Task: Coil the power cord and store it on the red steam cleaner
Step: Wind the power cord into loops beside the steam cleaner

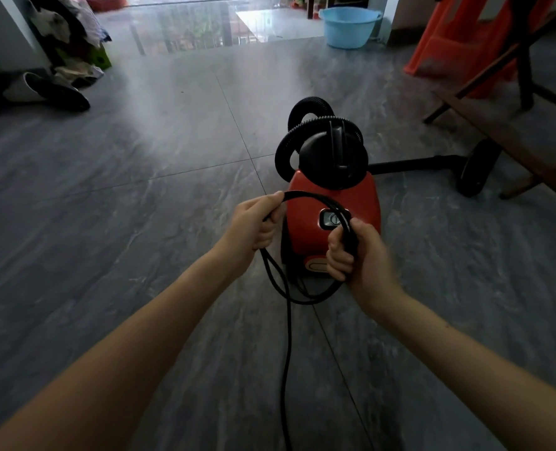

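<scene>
Both hands, left hand (pixel 254 222) and right hand (pixel 356 252), clench the coiled power cord (pixel 315 198) (black loops) just near of the red steam cleaner (pixel 332 219).

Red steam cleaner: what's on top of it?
A black dome with a handle sits on the red steam cleaner, a black ribbed hose looped around it. Where the hose joins is hidden behind the dome.
</scene>
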